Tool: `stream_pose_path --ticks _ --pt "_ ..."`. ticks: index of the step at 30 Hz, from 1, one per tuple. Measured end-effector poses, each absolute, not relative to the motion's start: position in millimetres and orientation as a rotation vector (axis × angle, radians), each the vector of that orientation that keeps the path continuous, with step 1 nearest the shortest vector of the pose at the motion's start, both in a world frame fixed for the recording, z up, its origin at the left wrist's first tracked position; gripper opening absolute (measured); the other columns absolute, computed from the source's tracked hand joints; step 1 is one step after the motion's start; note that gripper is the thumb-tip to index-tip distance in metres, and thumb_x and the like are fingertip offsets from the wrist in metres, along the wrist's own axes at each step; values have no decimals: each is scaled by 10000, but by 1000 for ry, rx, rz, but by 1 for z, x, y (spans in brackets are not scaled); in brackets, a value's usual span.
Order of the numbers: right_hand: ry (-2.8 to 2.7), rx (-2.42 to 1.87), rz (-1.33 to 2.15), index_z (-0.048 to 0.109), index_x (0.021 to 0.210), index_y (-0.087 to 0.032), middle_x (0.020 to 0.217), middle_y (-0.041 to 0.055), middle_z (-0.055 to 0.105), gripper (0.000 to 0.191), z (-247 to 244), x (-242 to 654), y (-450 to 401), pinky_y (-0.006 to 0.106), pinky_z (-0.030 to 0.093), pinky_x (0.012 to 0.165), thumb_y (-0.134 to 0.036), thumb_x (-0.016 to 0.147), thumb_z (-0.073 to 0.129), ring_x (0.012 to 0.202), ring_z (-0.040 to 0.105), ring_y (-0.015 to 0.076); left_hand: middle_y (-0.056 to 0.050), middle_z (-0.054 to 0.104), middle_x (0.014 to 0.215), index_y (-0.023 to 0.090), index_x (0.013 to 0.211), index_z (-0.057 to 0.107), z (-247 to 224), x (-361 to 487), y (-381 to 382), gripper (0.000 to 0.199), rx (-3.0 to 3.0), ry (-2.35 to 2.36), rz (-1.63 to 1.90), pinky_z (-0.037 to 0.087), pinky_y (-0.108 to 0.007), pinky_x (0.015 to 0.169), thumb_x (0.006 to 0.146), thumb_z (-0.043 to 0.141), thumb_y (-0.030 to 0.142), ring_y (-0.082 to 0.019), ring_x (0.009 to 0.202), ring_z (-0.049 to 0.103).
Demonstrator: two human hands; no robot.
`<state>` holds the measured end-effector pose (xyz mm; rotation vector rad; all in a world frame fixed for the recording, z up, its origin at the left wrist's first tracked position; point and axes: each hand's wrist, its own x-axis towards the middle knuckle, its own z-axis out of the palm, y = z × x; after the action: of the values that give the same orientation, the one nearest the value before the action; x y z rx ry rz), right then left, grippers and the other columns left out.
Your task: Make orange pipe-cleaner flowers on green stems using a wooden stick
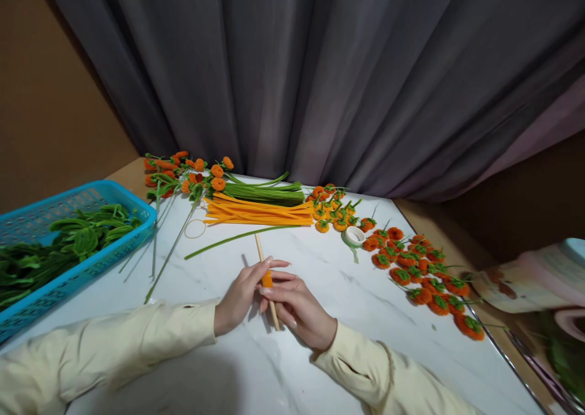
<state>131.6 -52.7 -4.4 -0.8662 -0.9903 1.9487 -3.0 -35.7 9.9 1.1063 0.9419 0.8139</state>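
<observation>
Over the white marbled table (pixel 183 366), a thin wooden stick (pixel 258 247) slants between my two hands. A short yellow-orange pipe cleaner coil (pixel 267 279) is wrapped around its middle. My left hand (pixel 242 287) pinches the coil and stick from the left. From the right, my right hand (pixel 304 308) closes on the same place, its thumb on the coil's lower end. Just beyond the stick's tip lies a single green pipe cleaner (pixel 237 238). Behind it are a bundle of yellow-orange pipe cleaners (pixel 256 211) and a bundle of green ones (pixel 265 191).
A blue basket (pixel 148 217) with green fuzzy leaves stands left. Stemmed orange flowers (pixel 217 184) lie at the back left. Many orange flower heads (pixel 411 258) spread along the right, near a tape roll (pixel 355 236). A plastic container (pixel 534 275) lies far right. A grey curtain (pixel 274 67) hangs behind.
</observation>
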Motion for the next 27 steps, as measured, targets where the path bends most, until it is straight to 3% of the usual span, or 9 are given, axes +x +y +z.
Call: stream_pose_path --ticks 3,6,12,16,19,24,27 --pt "-1012 -848 1973 720 607 -107 272 -72 348 282 -5 132 -51 217 153 367 -331 775 685 252 229 18 -100 713 948 124 1035 654 11 -3 -33 482 1082 882 821 486 -287 795 860 458 528 -233 875 655" --pt "-1008 -835 1999 712 626 -107 268 -75 361 289 -5 134 -48 213 158 364 -342 789 672 253 222 20 -100 714 920 120 931 673 15 -1 -26 441 1077 859 821 461 -312 863 836 503 516 -255 932 645" --pt "-992 -774 2100 699 689 -88 322 -74 416 283 -2 135 -44 211 155 362 -357 776 699 266 253 8 -114 718 815 117 813 633 19 2 -12 390 947 944 802 483 -328 742 829 500 483 -264 840 664" --pt "-938 -712 2164 691 871 -94 562 -3 635 229 0 135 -43 197 169 343 -278 742 734 281 309 -8 -126 710 814 124 828 605 22 -3 0 345 786 932 767 484 -298 677 850 469 440 -240 807 657" --pt "-926 -715 2240 662 999 -100 709 55 701 312 -1 136 -43 186 183 325 -220 723 743 283 354 -2 -107 686 727 118 829 592 27 -6 9 269 652 856 798 485 -274 691 869 446 340 -192 729 647" --pt "-902 -716 2242 663 933 -81 731 69 709 279 -5 136 -42 176 189 301 -243 720 743 276 379 5 -68 624 655 101 838 588 30 -5 10 222 414 730 703 485 -262 642 847 492 301 -157 629 611" --pt "-884 -711 2194 666 851 -82 693 47 701 253 -6 135 -41 177 172 291 -275 712 751 271 370 4 -80 661 808 101 902 592 27 -4 1 172 574 693 611 482 -245 721 741 626 151 -156 752 628"
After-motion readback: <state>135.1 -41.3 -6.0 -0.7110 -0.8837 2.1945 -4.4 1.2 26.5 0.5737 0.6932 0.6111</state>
